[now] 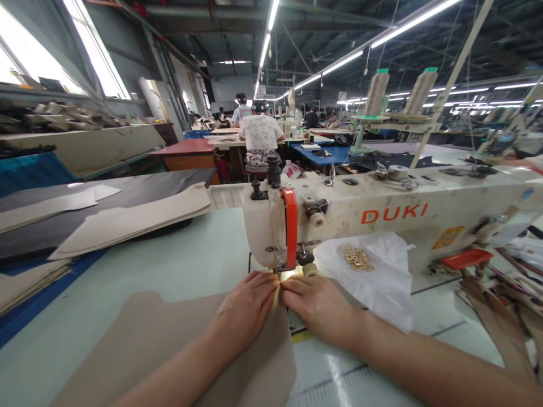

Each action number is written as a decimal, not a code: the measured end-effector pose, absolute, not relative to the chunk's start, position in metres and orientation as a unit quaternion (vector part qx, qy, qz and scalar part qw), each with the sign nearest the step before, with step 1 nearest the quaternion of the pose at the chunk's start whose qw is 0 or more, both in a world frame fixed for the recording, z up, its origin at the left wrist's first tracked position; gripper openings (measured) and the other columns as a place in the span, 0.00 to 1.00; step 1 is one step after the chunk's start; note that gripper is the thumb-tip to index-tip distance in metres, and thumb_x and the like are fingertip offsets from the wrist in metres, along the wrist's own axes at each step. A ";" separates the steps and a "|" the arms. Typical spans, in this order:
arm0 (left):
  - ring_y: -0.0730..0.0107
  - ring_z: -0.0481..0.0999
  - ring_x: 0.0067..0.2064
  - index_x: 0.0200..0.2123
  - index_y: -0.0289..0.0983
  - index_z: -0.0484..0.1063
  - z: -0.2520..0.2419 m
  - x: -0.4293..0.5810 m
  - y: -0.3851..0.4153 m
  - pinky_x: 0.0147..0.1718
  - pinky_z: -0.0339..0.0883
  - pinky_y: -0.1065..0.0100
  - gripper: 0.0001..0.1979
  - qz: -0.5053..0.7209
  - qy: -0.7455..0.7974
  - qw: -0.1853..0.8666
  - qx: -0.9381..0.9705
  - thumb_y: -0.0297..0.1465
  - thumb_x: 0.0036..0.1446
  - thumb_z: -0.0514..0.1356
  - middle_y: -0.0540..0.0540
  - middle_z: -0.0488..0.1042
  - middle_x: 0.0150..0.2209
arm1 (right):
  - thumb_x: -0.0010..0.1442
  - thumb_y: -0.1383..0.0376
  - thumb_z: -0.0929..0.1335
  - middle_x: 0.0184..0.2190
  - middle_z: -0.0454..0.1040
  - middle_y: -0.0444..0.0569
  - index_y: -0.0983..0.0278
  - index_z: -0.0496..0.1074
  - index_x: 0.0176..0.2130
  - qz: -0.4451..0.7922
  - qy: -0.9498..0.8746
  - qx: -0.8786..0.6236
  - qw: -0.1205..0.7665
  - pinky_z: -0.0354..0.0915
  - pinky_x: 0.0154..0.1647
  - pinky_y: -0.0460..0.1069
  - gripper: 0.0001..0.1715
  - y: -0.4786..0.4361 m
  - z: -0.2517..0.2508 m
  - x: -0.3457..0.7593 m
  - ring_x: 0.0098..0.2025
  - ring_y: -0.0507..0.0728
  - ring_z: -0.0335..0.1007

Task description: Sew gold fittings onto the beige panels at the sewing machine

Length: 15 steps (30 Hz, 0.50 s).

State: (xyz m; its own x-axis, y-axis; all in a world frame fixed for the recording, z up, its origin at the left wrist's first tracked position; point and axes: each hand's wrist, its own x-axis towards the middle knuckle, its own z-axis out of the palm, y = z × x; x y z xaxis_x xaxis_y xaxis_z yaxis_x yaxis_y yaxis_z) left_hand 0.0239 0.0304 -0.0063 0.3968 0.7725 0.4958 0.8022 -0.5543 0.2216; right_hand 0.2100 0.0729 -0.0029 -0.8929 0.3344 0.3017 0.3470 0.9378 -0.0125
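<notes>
Both hands are lying nearly flat, fingers together and slightly curved, with neither closing into a fist. The left hand (246, 310) is pressing on a tan leather-like panel (169, 353), which is lying on the pale green counter (169, 265). The right hand (318, 310) is reaching in from the other side, its fingertips (286, 285) nearly meeting the left hand's at the panel's upper edge. A bright glint is showing between them, too small to identify.

The panel's edge is sitting directly under the presser foot (280, 270) of a cream DUKI sewing machine (382, 215), whose orange guard (291, 226) is rising above the hands. Just to the right, small gold metal rings (356, 258) are lying in a heap on a crumpled white plastic bag (367, 282). Farther right, an orange tray (466, 259) is sitting beside a pile of long brown strips (500, 322).

To the left, pale cut panels (127, 220) are resting on black sheets (97, 195). Beyond the machine, thread cones (376, 93) are standing on a stand, and a seated co-worker (261, 135) is facing away.
</notes>
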 end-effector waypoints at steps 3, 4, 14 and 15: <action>0.63 0.73 0.42 0.40 0.36 0.72 -0.005 0.024 0.032 0.45 0.70 0.60 0.12 -0.276 -0.473 0.028 -0.836 0.26 0.62 0.50 0.43 0.76 0.39 | 0.61 0.71 0.65 0.41 0.71 0.51 0.67 0.67 0.39 -0.024 -0.973 -0.180 0.144 0.62 0.41 0.50 0.04 0.074 -0.002 0.209 0.43 0.57 0.65; 0.64 0.73 0.42 0.39 0.36 0.73 -0.005 0.024 0.032 0.45 0.70 0.60 0.12 -0.276 -0.473 0.028 -0.836 0.26 0.62 0.50 0.43 0.76 0.38 | 0.61 0.71 0.65 0.41 0.71 0.51 0.67 0.67 0.39 -0.025 -0.973 -0.180 0.143 0.62 0.41 0.50 0.04 0.074 -0.002 0.209 0.44 0.57 0.65; 0.65 0.73 0.42 0.39 0.35 0.73 -0.008 0.025 0.033 0.44 0.70 0.62 0.11 -0.273 -0.482 0.044 -0.832 0.26 0.62 0.50 0.43 0.77 0.39 | 0.62 0.71 0.65 0.40 0.71 0.51 0.67 0.66 0.38 -0.025 -0.974 -0.174 0.142 0.63 0.40 0.51 0.02 0.074 0.000 0.210 0.43 0.57 0.65; 0.65 0.73 0.42 0.39 0.35 0.73 -0.007 0.025 0.032 0.44 0.70 0.62 0.11 -0.271 -0.482 0.047 -0.832 0.26 0.62 0.50 0.43 0.77 0.39 | 0.62 0.71 0.65 0.40 0.71 0.51 0.67 0.66 0.38 -0.026 -0.974 -0.173 0.143 0.63 0.39 0.51 0.02 0.074 0.000 0.210 0.43 0.57 0.65</action>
State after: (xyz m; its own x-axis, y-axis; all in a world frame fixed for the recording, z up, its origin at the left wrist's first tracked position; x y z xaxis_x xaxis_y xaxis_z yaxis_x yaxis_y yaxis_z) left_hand 0.0253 0.0322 -0.0075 0.3883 0.7762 0.4967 0.8275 -0.5309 0.1828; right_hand 0.2097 0.0745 -0.0001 -0.8995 0.3288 0.2877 0.3437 0.9391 0.0012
